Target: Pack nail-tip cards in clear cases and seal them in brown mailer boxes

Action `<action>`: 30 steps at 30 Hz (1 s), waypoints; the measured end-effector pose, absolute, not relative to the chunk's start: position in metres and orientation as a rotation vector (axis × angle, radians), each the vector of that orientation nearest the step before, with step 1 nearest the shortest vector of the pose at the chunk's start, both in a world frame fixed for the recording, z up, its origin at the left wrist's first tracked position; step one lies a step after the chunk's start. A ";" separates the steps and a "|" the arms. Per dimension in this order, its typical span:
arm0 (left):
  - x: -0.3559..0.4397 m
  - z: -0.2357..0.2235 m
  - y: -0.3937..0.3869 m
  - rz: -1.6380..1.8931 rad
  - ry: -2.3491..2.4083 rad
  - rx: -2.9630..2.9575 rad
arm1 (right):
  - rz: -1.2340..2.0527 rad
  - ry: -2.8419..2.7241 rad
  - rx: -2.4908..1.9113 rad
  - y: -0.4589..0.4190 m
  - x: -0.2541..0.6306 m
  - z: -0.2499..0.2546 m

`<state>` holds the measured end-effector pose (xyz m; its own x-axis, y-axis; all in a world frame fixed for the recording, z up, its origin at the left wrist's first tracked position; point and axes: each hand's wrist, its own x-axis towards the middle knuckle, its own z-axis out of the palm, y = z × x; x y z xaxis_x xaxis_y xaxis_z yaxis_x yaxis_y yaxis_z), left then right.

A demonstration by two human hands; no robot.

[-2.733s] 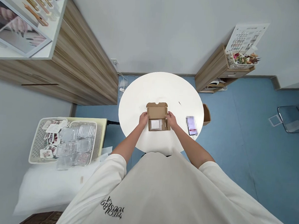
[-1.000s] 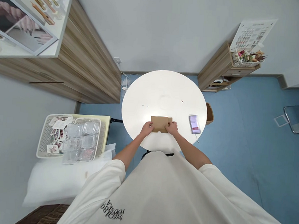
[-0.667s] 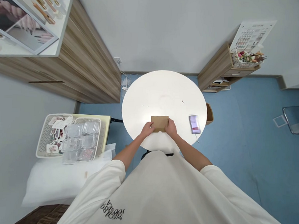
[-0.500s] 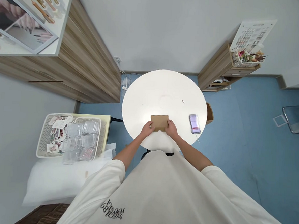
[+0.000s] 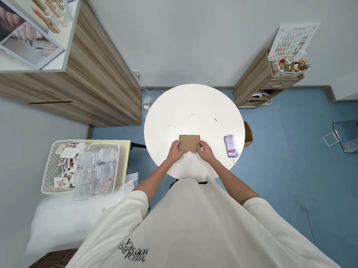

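A small brown cardboard box lies near the front of the round white table, its lid down over it. My left hand grips the box's left end, fingers closed along the near corner. On the opposite end my right hand is closed on the right near corner. What the box contains is hidden under the lid. To the right of my right hand lies a phone with a lit, blurred-out screen and a cable.
At left, white baskets of cards and clear plastic cases stand on a yellowish side table. A wooden cabinet rises behind. A small cabinet with a flower basket stands back right. A brown bin sits beside the table.
The box stood open earlier with a white packet inside; its lid has since been folded down. A right side flap has been tucked in, and both hands now hold the closed box.
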<state>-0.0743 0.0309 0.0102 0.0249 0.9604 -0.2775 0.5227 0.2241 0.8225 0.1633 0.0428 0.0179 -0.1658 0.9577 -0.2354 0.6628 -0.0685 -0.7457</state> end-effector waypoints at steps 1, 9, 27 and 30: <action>-0.075 0.015 0.033 0.681 1.618 1.426 | 1.117 -1.790 -1.739 0.046 0.164 0.024; -0.074 0.035 0.054 0.753 1.588 1.302 | 1.288 -1.469 -1.815 0.066 0.168 0.054; -0.069 0.017 0.078 0.834 1.772 1.364 | 1.029 -1.633 -1.730 0.081 0.165 0.026; -0.069 0.016 0.080 0.803 1.782 1.387 | 1.036 -1.655 -1.730 0.083 0.165 0.027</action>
